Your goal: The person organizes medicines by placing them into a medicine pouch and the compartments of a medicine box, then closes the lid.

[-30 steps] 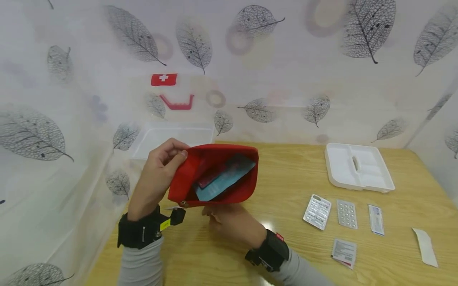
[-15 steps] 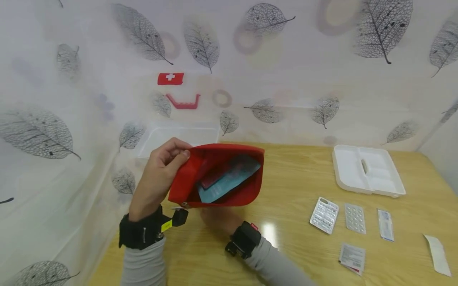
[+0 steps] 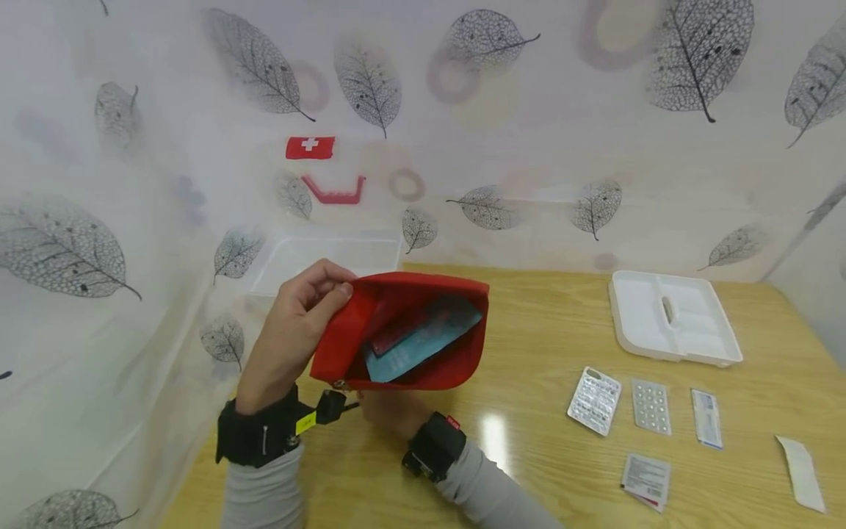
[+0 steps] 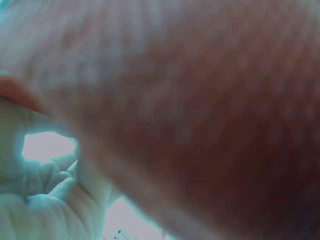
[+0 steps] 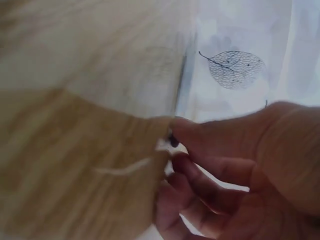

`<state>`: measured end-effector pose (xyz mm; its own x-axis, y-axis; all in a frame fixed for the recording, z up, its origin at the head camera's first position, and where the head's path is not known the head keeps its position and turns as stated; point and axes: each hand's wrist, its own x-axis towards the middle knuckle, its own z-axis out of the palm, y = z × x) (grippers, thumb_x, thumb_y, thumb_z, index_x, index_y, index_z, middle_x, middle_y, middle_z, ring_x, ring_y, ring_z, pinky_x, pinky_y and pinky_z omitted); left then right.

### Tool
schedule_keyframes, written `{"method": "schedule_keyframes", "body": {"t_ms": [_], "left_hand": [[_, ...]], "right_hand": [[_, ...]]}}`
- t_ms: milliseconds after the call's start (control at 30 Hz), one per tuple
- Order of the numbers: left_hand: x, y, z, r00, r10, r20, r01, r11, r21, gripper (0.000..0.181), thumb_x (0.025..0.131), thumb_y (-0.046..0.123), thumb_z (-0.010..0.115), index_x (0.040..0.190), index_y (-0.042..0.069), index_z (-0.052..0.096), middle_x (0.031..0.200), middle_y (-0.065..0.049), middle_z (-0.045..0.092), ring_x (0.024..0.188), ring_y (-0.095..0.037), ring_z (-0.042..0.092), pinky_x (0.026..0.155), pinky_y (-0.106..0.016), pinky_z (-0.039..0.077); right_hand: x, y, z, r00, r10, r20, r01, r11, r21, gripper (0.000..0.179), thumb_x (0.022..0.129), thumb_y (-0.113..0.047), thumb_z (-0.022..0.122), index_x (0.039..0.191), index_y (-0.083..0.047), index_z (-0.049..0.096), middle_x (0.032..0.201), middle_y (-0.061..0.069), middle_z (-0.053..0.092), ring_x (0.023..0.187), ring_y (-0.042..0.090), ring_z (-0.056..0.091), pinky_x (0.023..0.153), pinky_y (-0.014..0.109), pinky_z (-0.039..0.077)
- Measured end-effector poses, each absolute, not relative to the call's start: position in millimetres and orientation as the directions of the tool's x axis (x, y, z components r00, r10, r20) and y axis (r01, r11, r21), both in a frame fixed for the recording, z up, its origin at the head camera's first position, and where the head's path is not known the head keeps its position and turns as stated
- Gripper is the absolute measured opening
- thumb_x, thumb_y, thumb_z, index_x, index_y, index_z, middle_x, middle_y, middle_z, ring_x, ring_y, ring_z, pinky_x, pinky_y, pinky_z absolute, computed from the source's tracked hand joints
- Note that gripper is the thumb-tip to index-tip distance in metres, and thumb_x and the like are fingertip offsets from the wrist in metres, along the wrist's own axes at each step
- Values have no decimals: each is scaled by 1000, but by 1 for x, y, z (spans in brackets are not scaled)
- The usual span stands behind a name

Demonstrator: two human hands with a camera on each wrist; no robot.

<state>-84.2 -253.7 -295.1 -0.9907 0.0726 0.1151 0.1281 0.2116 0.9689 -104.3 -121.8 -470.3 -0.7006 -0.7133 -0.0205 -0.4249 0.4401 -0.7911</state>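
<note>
My left hand (image 3: 294,334) grips the left end of a red pouch (image 3: 340,327) between thumb and fingers, holding its mouth open towards me. Inside lie a teal packet (image 3: 410,345) and a dark red one (image 3: 399,330). A metal zipper piece shows at the pouch's lower left corner. Just under that edge is my right hand (image 3: 390,411), its fingertips partly hidden in the head view. In the right wrist view its fingers are curled, thumb and forefinger closing round a small dark tab (image 5: 174,140). Blurred red pouch fabric fills most of the left wrist view.
A clear box (image 3: 330,253) with a red handle (image 3: 333,192) stands behind the pouch. To the right lie a white divided tray (image 3: 674,317), blister packs (image 3: 595,400), a slim packet (image 3: 707,417), sachets (image 3: 646,481) and a white strip (image 3: 800,474). Leaf-patterned sheeting rises behind and left.
My right hand has shifted left beneath the pouch's near edge, towards the zipper corner. The left hand keeps its grip, and the packets remain inside the pouch.
</note>
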Motion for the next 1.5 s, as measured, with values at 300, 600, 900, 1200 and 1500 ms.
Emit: {"method": "schedule_keyframes", "body": {"t_ms": [300,600,900,1200,1500], "left_hand": [[-87,-249,-295,-990,78,120,134,215,967,20,106,15,51,120,4,58,104,-13,67,97,-29,67,77,-38,62],[-90,-249,-296,-984,91,150,167,224,960,20,106,15,51,119,3,59,100,-11,67,94,-27,67,74,-36,62],[-91,-243,-300,-986,112,123,144,215,966,19,107,15,50,120,4,58,100,-11,66,93,-26,67,74,-35,61],[-91,-236,-304,-985,136,107,133,207,969,18,106,13,50,120,4,58,101,-12,65,95,-26,66,75,-37,62],[-92,-220,-309,-974,206,97,140,205,969,16,105,10,51,119,6,59,102,-14,66,95,-27,65,77,-34,60]], "right_hand": [[-104,-111,-462,-614,-789,-30,-592,485,-644,19,92,0,59,82,-15,65,71,-10,49,60,3,42,54,16,36],[-72,-62,-409,-487,-871,60,-823,435,-366,16,89,-13,73,80,-25,70,76,-15,54,67,-1,47,58,16,36],[-55,20,-345,-430,-896,109,-800,322,-507,17,94,-14,71,106,-26,72,93,-15,63,76,-5,53,68,10,44],[-57,59,-320,-505,-726,468,-854,341,-392,19,87,-8,79,97,-22,73,92,-14,59,72,-2,53,65,10,44],[-72,58,-325,-526,-514,677,-825,502,-260,24,75,5,84,95,-8,79,90,-2,63,69,7,60,60,18,52]]}}
